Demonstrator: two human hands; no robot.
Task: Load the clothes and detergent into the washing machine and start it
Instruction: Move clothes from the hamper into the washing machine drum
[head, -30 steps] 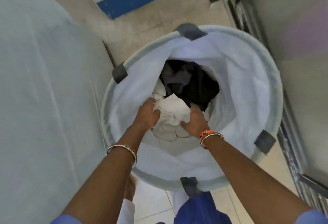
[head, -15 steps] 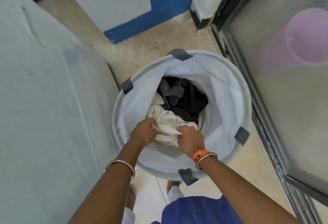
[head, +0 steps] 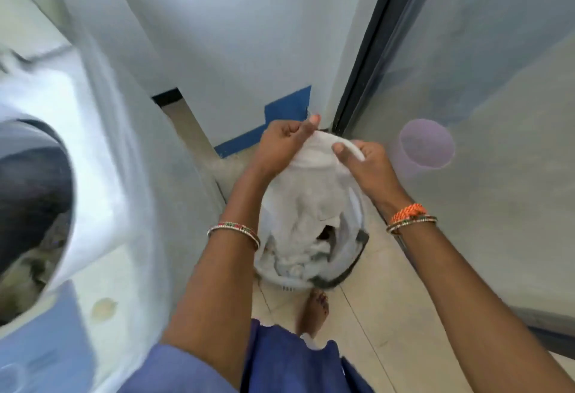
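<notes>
A white garment (head: pixel 311 193) hangs from both hands, raised high above the white laundry basket (head: pixel 348 271) on the floor. My left hand (head: pixel 283 140) pinches its top edge on the left; my right hand (head: pixel 364 162) grips the top edge on the right. The cloth drapes down and hides most of the basket's opening; a bit of dark clothing (head: pixel 325 232) shows through a gap. The top-loading washing machine (head: pixel 102 212) stands at the left, its round tub opening (head: pixel 28 206) dark, with some laundry inside.
A frosted glass door with a dark frame (head: pixel 367 60) lines the right side; a pale pink bucket (head: pixel 426 143) shows behind it. A white wall with a blue base strip (head: pixel 280 112) is ahead. My bare foot (head: pixel 312 308) stands on tile beside the basket.
Both hands have lifted the white garment up out of the basket. The view has risen and swung, so the washing machine's tub now shows at the left.
</notes>
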